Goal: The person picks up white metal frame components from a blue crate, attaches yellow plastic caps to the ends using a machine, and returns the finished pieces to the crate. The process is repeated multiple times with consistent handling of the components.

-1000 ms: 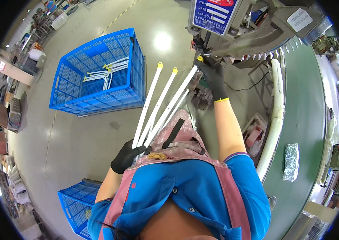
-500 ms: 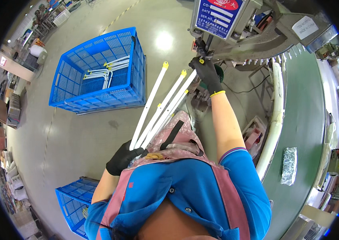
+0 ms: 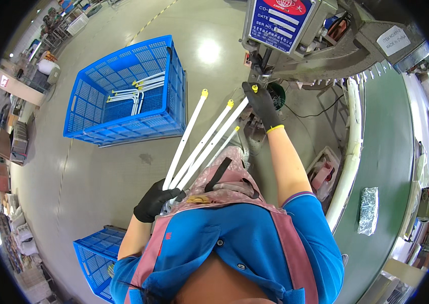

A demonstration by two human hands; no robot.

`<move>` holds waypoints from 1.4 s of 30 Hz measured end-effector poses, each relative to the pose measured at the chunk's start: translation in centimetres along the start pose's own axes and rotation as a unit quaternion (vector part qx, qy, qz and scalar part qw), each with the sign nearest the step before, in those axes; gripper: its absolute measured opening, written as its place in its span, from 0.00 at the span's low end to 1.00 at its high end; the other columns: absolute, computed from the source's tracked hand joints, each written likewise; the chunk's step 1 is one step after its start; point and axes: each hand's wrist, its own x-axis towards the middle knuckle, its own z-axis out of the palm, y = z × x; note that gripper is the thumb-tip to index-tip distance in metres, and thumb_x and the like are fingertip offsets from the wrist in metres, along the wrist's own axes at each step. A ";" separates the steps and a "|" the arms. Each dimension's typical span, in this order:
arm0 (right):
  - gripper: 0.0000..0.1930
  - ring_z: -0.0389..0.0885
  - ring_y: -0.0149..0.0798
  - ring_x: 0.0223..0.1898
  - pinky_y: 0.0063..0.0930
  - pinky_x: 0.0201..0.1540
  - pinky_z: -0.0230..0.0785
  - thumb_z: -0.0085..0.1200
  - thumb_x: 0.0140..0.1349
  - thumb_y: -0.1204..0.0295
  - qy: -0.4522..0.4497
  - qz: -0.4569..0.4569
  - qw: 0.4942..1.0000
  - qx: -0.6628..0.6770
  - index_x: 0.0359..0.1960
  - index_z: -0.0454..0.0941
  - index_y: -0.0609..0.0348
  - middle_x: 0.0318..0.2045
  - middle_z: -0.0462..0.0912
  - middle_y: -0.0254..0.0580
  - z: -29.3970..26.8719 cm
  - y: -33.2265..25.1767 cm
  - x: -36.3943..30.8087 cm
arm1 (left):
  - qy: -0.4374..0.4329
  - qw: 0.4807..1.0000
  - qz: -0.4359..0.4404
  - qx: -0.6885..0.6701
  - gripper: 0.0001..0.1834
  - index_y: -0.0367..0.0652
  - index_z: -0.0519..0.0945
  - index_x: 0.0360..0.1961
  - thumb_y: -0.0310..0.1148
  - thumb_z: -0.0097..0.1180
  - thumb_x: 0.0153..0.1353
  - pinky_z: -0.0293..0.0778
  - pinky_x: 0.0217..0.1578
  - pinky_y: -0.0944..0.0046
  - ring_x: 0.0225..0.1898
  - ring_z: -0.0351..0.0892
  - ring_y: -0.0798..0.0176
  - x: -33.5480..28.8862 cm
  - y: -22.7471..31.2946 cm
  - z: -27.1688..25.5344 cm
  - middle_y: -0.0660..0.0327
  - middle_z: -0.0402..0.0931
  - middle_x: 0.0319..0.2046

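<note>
Lower left of centre, my left hand (image 3: 156, 202), in a black glove, is closed around the lower ends of several white tubes (image 3: 186, 136). They fan out upward, and yellow fittings (image 3: 230, 103) cap their far ends. My right hand (image 3: 263, 105), gloved in black with a yellow cuff, grips one tube (image 3: 224, 128) of this bunch near its yellow-capped tip. That tip lies just below the working head (image 3: 258, 63) of a grey machine (image 3: 321, 67), apart from it. Parts of both hands' fingers are hidden.
A blue crate (image 3: 128, 124) with more white tubes stands on the floor at the upper left. Another blue crate (image 3: 93, 253) is at the lower left. Along my right runs a green-topped table (image 3: 376, 167) with a foil-like packet (image 3: 368, 210) on it.
My right hand has drawn back a little from the machine head, bringing the tube tip toward me. The other tube tips have shifted slightly nearer as well; my left hand keeps its hold.
</note>
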 end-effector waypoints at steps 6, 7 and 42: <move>0.22 0.78 0.40 0.29 0.33 0.35 0.68 0.43 0.65 0.53 0.050 0.008 0.997 0.066 0.39 0.75 0.63 0.27 0.79 0.47 0.2 0.7 -4.9 | -0.018 1.000 0.007 -0.015 0.21 0.33 0.71 0.50 0.28 0.57 0.55 0.71 0.36 0.66 0.33 0.76 0.65 0.8 -0.2 -1.0 0.57 0.77 0.33; 0.20 0.78 0.39 0.32 0.33 0.37 0.68 0.41 0.67 0.56 0.059 -0.002 0.997 0.041 0.39 0.75 0.63 0.29 0.80 0.47 0.2 1.2 -5.5 | -0.027 0.999 0.013 -0.017 0.21 0.33 0.71 0.50 0.28 0.57 0.55 0.71 0.36 0.66 0.33 0.76 0.65 0.8 -0.1 -1.0 0.57 0.77 0.33; 0.17 0.78 0.38 0.44 0.32 0.50 0.68 0.42 0.66 0.65 -0.314 -0.250 0.891 0.212 0.43 0.77 0.67 0.44 0.80 0.43 2.1 -8.4 -17.3 | -0.022 0.840 0.513 -0.176 0.32 0.39 0.44 0.68 0.30 0.40 0.65 0.52 0.66 0.49 0.68 0.49 0.50 8.4 17.5 4.6 0.50 0.48 0.67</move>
